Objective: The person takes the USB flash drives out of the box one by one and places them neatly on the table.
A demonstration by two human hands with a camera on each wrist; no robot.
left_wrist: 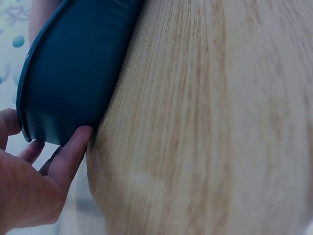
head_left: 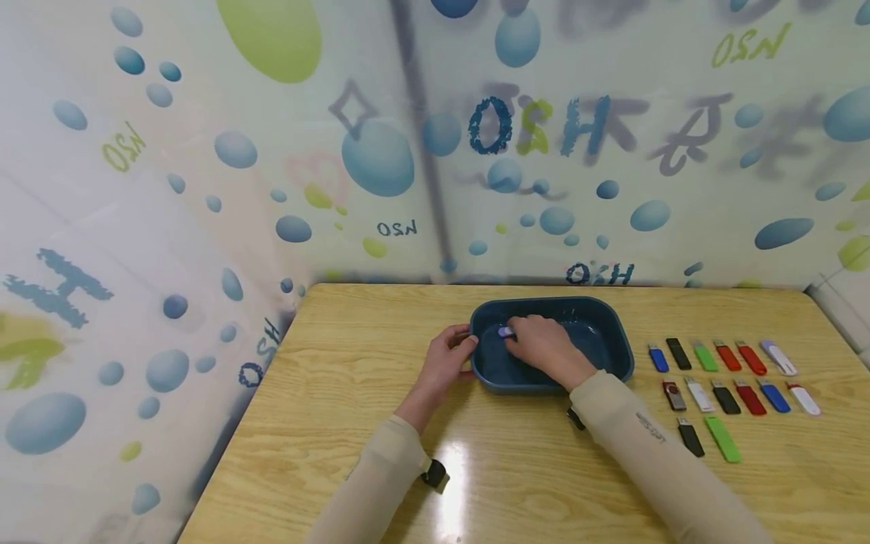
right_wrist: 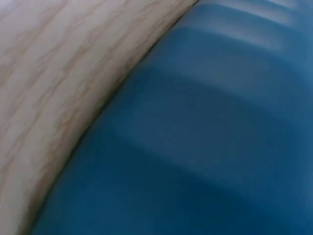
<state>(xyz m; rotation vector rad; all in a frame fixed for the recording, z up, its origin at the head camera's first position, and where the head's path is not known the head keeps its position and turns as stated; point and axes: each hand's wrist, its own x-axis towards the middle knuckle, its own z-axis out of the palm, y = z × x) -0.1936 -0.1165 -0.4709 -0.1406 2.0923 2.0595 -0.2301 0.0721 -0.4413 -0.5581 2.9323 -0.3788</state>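
A dark blue plastic basin [head_left: 485, 378] stands on the table. My left hand [head_left: 445, 359] grips its left end, thumb at the rim; the left wrist view shows its fingertips [left_wrist: 84, 131] against the basin's outer wall. Inside the basin, my right hand [head_left: 544, 347] reaches low with fingers bent down, pinching a small purple-and-silver USB stick [head_left: 505, 332] that sticks out to the left of the fingers. The hand covers the rest of that stick. Only the basin's blurred outer wall [right_wrist: 195, 147] and some tabletop fill the right wrist view.
On the wooden table [head_left: 353, 340], right of the basin, several USB sticks lie in three rows, among them a blue one [head_left: 658, 359], a green one [head_left: 723, 439] and a white-and-red one [head_left: 804, 398]. A patterned curtain [head_left: 435, 151] hangs behind the table.
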